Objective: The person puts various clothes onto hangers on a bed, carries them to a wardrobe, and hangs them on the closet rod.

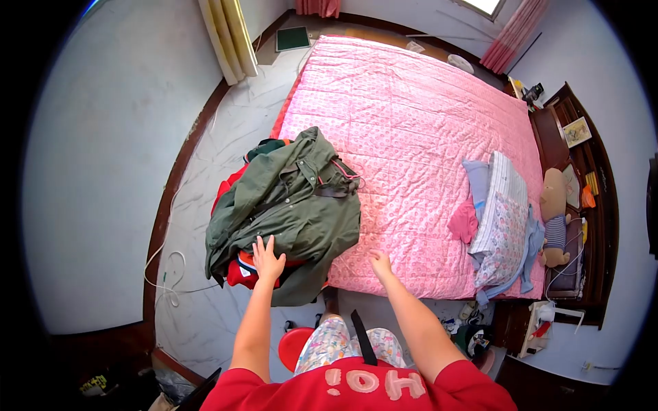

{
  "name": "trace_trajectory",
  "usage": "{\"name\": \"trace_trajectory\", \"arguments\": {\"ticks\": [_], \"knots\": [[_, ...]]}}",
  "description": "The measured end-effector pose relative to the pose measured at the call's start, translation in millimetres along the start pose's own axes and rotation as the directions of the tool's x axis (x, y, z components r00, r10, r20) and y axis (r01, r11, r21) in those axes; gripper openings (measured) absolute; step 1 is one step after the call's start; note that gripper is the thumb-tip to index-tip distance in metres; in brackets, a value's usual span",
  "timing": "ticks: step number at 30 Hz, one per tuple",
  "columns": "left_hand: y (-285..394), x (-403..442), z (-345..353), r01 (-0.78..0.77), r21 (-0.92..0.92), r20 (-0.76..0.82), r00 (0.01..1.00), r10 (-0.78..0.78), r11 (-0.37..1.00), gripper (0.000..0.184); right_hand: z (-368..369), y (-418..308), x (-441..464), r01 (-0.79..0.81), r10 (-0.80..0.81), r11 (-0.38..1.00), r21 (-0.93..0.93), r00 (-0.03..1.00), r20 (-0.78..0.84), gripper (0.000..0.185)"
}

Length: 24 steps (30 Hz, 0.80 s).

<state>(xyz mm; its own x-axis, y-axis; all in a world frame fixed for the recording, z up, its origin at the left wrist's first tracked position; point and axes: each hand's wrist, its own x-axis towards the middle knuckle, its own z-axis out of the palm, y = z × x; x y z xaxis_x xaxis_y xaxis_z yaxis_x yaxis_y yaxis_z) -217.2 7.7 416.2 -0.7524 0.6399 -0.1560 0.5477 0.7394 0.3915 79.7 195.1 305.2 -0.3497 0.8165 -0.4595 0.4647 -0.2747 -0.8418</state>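
Note:
An olive green jacket (301, 205) with snap buttons lies in a loose heap over the corner of the bed, its lower part hanging past the edge. Red, orange and dark green clothes (231, 186) show from beneath it. My left hand (267, 262) rests at the jacket's near side with fingers spread, beside a red and orange garment (241, 272); it grips nothing. To the right of the jacket, my right hand (380, 263) is over the pink quilt (411, 205), fingers apart and holding nothing. Whether it touches the quilt I cannot tell.
A pillow (504, 219) with blue and pink cloths lies at the bed's right end. Behind it, a stuffed bear (554, 219) sits against the wooden headboard (600, 205). A red stool (295, 346) stands by my legs. White cable (175, 277) trails over the floor at left.

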Motion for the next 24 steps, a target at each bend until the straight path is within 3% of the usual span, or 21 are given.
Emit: {"name": "trace_trajectory", "arguments": {"ticks": [2,4,5,8,9,10,12,13,15,19,21,22,24], "knots": [[-9,9,2,-0.007,-0.025,0.074,0.997,0.009,1.000,0.069,23,-13,38,-0.013,0.014,0.999,-0.033,1.000,0.021,0.036],[-8,9,-3,-0.044,-0.018,0.057,0.997,0.045,0.999,0.065,45,-23,69,-0.057,0.061,0.986,0.157,0.998,-0.018,0.045],[-10,7,-6,-0.056,-0.034,0.062,0.996,0.058,0.998,0.065,53,-29,82,-0.202,0.207,0.971,0.129,0.978,-0.025,0.050],[-13,5,-10,-0.076,-0.044,0.102,0.992,0.080,0.996,0.065,63,-77,86,-0.341,0.337,0.912,0.227,0.940,0.060,0.052],[-14,6,-11,-0.069,-0.039,0.115,0.991,0.073,0.997,0.065,80,-22,120,-0.358,0.339,0.870,0.338,0.934,0.117,0.049],[-14,8,-11,-0.064,-0.035,0.131,0.989,0.068,0.997,0.064,84,-22,121,-0.364,0.344,0.865,0.346,0.931,0.119,0.049],[-16,13,-11,-0.060,-0.037,0.156,0.986,0.065,0.997,0.063,90,-36,114,-0.377,0.427,0.828,0.416,0.904,-0.031,0.039],[-17,16,-12,-0.054,-0.047,0.174,0.983,0.062,0.997,0.062,92,-45,108,-0.382,0.435,0.822,0.422,0.900,-0.033,0.039],[-15,21,-15,-0.034,-0.045,0.209,0.977,0.043,0.998,0.060,92,-68,97,-0.196,0.252,0.956,0.216,0.928,-0.274,0.032],[-11,33,-15,0.003,-0.010,0.262,0.965,0.000,1.000,0.058,65,-108,67,-0.136,0.170,0.983,0.121,0.924,-0.342,0.031],[-6,32,-19,-0.005,0.050,0.234,0.972,-0.006,0.999,0.052,53,-117,44,0.125,-0.124,0.992,-0.026,0.905,-0.406,0.031],[2,36,-27,-0.009,0.046,0.224,0.974,-0.002,0.999,0.052,48,-128,29,0.135,-0.134,0.990,-0.026,0.903,-0.408,0.031],[20,46,-49,0.062,0.054,0.255,0.964,-0.074,0.997,0.045,36,-162,-15,0.346,-0.246,0.927,0.144,0.852,-0.463,0.027]]}}
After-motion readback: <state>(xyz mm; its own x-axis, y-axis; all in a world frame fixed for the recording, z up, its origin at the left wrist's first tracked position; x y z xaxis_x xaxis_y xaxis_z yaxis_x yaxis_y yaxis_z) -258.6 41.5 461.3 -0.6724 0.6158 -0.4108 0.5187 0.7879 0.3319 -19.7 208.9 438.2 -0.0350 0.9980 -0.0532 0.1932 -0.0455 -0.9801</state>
